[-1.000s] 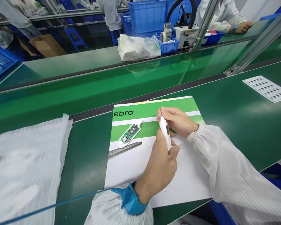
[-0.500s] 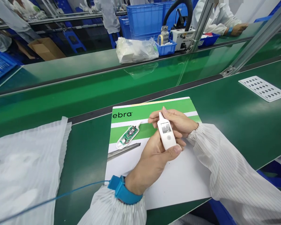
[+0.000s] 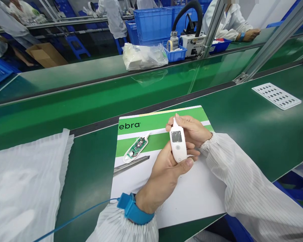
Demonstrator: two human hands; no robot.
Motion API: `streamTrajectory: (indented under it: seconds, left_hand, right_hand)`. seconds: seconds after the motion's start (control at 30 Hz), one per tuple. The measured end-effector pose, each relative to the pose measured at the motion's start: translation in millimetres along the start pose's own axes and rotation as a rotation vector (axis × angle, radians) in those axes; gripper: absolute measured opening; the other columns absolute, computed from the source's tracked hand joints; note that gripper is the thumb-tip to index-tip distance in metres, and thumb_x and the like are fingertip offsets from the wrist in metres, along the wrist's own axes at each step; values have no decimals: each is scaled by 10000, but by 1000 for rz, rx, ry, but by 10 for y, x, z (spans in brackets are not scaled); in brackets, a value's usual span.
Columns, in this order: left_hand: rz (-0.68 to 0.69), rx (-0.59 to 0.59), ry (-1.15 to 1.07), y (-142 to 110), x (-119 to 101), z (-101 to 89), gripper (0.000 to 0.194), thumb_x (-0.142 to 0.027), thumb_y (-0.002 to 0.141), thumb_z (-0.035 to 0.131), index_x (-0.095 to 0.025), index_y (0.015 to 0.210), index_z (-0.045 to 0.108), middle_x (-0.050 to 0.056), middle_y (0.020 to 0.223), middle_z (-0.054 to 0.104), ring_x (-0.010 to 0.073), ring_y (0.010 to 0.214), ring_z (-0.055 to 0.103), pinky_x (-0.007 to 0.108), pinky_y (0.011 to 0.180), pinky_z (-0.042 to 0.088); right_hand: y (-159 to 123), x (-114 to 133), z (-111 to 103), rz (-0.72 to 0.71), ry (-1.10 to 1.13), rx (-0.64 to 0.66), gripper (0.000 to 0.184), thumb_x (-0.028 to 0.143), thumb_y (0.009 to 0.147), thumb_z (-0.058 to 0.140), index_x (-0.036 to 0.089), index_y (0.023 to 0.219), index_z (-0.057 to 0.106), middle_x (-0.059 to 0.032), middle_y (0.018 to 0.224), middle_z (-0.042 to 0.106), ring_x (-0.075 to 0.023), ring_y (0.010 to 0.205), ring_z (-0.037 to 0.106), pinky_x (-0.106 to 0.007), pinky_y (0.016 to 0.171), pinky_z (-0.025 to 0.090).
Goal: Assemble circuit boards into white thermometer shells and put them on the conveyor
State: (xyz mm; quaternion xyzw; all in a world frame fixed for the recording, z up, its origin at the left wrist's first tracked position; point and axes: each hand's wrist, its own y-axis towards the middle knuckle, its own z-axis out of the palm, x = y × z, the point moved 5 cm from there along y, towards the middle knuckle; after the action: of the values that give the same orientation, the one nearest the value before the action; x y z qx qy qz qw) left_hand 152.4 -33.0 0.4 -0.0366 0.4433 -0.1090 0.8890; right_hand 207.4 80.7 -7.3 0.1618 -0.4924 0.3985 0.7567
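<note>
A small white device cover (image 3: 178, 145) with a screen window and one button faces up between both hands. My left hand (image 3: 164, 176) grips its lower end, thumb under the bottom edge. My right hand (image 3: 190, 131) holds its upper tip with fingers curled behind it. Both hover over a green and white sheet (image 3: 192, 198) on the green bench. On that sheet, to the left, lies an open white half-shell with a green circuit board (image 3: 135, 150), and just below it a grey metal strip (image 3: 131, 165). A blue wrist strap (image 3: 132, 210) with a blue cord is on my left wrist.
A white cloth (image 3: 25, 188) covers the bench at left. A white perforated tray (image 3: 276, 95) lies far right. Beyond the conveyor belt (image 3: 91, 97) sit a plastic bag of parts (image 3: 143, 55), blue bins and a white machine (image 3: 192, 43). A co-worker's arm (image 3: 242, 32) rests at the back right.
The white cover turned from edge-on to face-up, showing its screen window and button. Both hands kept hold of it and shifted slightly.
</note>
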Motion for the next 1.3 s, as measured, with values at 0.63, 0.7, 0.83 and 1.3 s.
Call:
streamTrajectory:
  seconds: [0.63,0.7,0.83,1.3]
  left_hand:
    - [-67,24,89,2,18,29,348,-285,946,573,-122,1253,570,97,1035,625,207,1069,583,413,1051,421]
    - [-54,25,108,5,19,30,354,-275,937,586,-122,1256,572,95,1031,628,205,1055,587,403,1036,430]
    - [-65,21,123,4,38,23,342,-218,926,594,-137,1258,573,82,1024,637,189,1043,587,370,1026,427]
    - [-57,-72,179,3,45,-3,319,-295,938,580,-152,1223,573,128,1284,595,202,1017,619,428,996,471]
  right_hand:
    - [72,68,-144,-190,-101,-113,450,598,820,657,166,696,643,4,639,512,-86,545,415,-231,504,353]
    - [77,70,-149,-196,-109,-118,460,606,825,648,168,687,633,4,632,504,-90,553,415,-233,517,356]
    - [77,74,-138,-196,-99,-117,448,588,828,657,165,684,623,6,644,501,-86,550,406,-234,514,350]
    - [23,148,-104,-329,-213,-270,455,487,797,741,174,600,476,33,605,405,-80,547,335,-261,506,273]
